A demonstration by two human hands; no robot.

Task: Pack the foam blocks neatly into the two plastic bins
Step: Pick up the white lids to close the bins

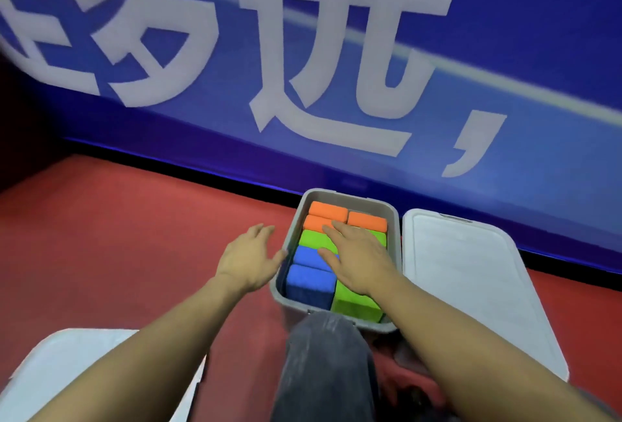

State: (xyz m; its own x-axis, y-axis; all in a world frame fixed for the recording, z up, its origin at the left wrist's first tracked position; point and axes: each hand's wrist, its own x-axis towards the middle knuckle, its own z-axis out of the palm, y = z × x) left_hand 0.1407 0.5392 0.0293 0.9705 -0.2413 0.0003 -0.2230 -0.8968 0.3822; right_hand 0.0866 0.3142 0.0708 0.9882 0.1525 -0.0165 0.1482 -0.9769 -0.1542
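with the orange, green and blue foam blocks (336,263) already filling the grey plastic bin (397,253) on the red floor, press them level under the flat, spread right hand (356,260) while the open, empty left hand (249,258) steadies the bin's left wall.

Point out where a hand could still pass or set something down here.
Free: red carpet left of the grey plastic bin, beyond the left hand; also the flat white lid right of it. Crowded: the bin, filled with orange, green and blue foam blocks under the right hand.
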